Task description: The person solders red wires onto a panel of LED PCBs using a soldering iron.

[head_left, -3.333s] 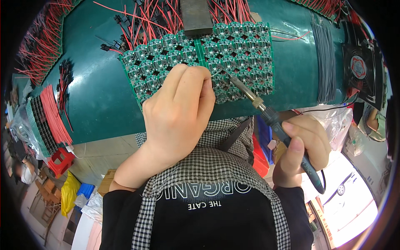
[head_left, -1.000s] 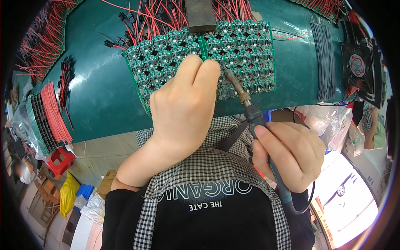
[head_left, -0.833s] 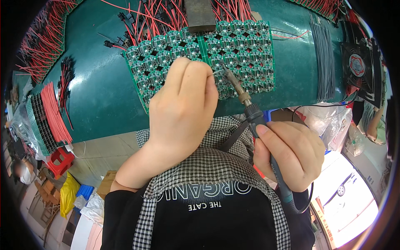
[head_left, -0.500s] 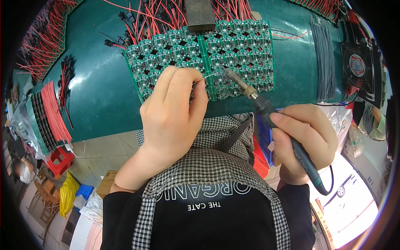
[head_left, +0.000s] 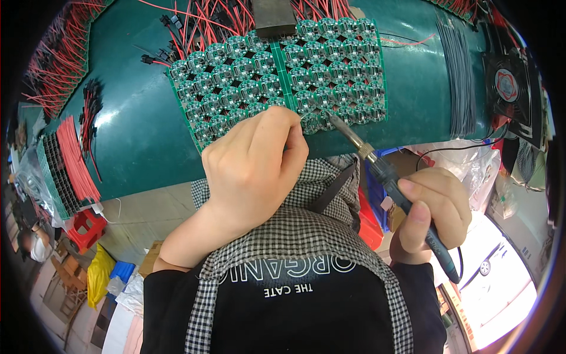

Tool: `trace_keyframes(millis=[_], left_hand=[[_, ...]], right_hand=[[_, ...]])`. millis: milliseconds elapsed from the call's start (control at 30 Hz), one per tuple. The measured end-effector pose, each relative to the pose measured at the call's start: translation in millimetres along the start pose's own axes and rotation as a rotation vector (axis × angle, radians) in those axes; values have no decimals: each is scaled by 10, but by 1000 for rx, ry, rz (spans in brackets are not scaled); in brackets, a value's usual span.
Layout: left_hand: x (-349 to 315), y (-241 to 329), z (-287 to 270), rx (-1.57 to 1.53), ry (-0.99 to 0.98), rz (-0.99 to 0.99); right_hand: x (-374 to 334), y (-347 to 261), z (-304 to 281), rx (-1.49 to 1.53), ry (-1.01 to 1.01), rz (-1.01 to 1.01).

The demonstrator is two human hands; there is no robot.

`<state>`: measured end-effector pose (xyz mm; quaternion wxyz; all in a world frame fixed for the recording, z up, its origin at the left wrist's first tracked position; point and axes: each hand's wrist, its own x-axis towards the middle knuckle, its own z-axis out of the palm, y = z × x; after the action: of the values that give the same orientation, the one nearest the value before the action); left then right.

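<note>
A panel of many small green circuit boards (head_left: 236, 76) lies on the dark green table mat. Over its near edge, my left hand (head_left: 253, 162) is closed in a pinch, with a short tip of thin solder wire (head_left: 302, 117) showing past the fingers. My right hand (head_left: 439, 203) grips a soldering iron (head_left: 386, 174) like a pen. The iron's tip points up and left at the boards in the near row, close to the solder wire; whether it touches a board is too small to tell.
A dark metal block (head_left: 275, 17) rests on the panel's far edge, before red wires with black connectors (head_left: 209, 26). Grey wires (head_left: 457, 79) and a black fan (head_left: 507, 88) are at the right. Red wire pieces (head_left: 78, 159) lie at the left. The iron's cord (head_left: 454, 148) loops nearby.
Both hands have come slightly nearer to me, the left also a little right, and the iron's tip has shifted to the panel's near row. The panel sits slightly farther up in view.
</note>
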<state>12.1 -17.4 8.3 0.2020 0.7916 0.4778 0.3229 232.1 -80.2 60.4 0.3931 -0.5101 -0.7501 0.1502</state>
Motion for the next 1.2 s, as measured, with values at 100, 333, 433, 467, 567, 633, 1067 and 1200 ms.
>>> trace_keyframes(millis=[100, 333, 433, 467, 567, 633, 1067, 1200], left_hand=[[5, 1, 3, 23, -9, 14], [4, 21, 37, 64, 3, 22], [9, 13, 53, 89, 1, 39], [11, 13, 60, 100, 5, 37], [16, 27, 87, 140, 14, 39], [18, 42, 102, 197, 11, 50], [-5, 4, 94, 55, 37, 53], [-8, -3, 83, 67, 30, 52]], right_hand=[[8, 28, 17, 29, -19, -38], [14, 50, 48, -28, -57, -116], [-1, 31, 60, -48, -63, -110], [-5, 31, 70, -54, -60, -127], [-23, 44, 136, -80, -43, -170], [-27, 56, 167, -102, -11, -214], [-13, 30, 142, -20, 108, -186], [6, 19, 147, -24, 78, -190]])
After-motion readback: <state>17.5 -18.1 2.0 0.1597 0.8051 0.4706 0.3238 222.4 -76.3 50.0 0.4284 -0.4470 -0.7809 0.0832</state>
